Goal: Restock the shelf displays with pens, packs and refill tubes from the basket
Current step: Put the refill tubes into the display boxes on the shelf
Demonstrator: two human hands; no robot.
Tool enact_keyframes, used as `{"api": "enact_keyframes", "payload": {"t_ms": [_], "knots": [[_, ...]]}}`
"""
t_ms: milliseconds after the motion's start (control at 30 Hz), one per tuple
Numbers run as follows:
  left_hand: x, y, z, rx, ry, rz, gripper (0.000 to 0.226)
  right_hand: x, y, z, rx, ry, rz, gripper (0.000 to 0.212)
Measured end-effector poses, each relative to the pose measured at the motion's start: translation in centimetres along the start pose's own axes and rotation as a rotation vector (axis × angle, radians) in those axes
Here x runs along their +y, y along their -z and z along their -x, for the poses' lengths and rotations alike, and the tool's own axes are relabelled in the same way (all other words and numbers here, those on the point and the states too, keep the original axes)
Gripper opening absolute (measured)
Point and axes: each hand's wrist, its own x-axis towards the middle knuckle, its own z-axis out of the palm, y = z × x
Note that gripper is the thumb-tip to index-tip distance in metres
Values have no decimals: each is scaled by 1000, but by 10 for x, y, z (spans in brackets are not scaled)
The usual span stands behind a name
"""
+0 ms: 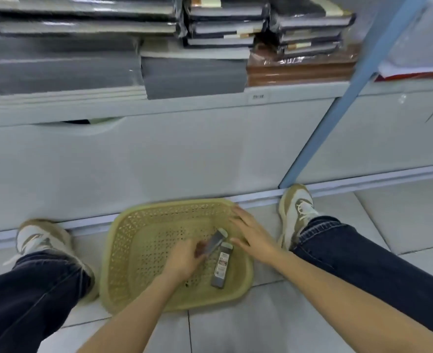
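A tan lattice basket (134,233) lies on the floor tiles in front of the white shelf base. My left hand (183,261) is inside it, fingers curled round a dark refill tube pack (214,242) that is tilted up off the basket floor. A second dark refill tube pack (221,267) with a white label lies flat in the basket just right of that hand. My right hand (252,231) rests with spread, straight fingers on the basket's right rim, holding nothing.
My two legs in dark jeans and tan sneakers (297,212) flank the basket. Above, the lowest shelf (261,96) carries stacks of wrapped notebooks (223,26) and grey folders (195,75). A blue upright post (337,103) stands at the right.
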Motion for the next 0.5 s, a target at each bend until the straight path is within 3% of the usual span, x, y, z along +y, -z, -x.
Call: {"api": "enact_keyframes", "payload": {"t_ms": [233,500], "knots": [[-14,-42,-30,48,-1,-168,46,12,-30,4,150,-25,-137,50],[-19,-26,-38,65,-54,-106,30,9,-19,-2,196,-15,-133,46]]}}
